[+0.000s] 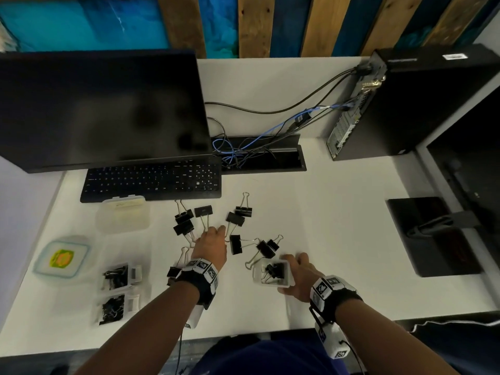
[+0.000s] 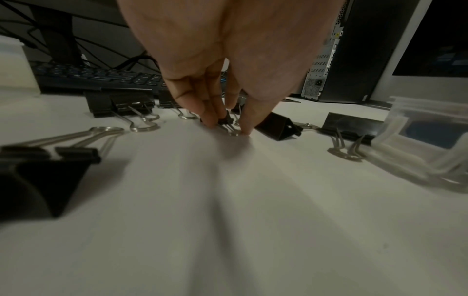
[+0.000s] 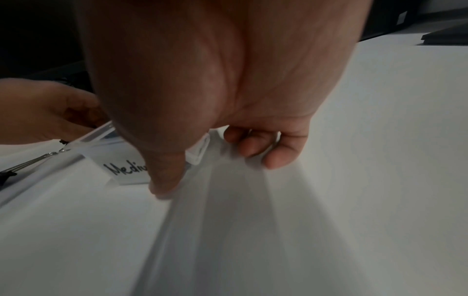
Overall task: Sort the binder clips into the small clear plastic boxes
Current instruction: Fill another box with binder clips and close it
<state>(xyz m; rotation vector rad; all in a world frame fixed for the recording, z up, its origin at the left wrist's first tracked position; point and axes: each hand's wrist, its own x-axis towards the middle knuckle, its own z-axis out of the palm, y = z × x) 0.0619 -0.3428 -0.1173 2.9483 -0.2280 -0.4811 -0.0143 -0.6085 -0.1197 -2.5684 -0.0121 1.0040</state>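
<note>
At the left of the white bench (image 1: 338, 239) stand two small clear plastic boxes (image 1: 119, 276) already holding black binder clips. Further right, the left hand (image 1: 211, 246) pinches a small black binder clip with silver wire handles (image 2: 226, 123) among the scattered large black binder clips (image 1: 235, 219). The right hand (image 1: 299, 277) grips an open clear plastic box marked "Mediu" (image 1: 273, 272), clips inside.

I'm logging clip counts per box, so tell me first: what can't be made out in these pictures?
- Head view: the clip counts in the two filled boxes, a blurred dark heap.
- Right wrist view: the end of the "Mediu" label, behind the right hand's thumb.
- Head view: the small clip, under the left hand.
</note>
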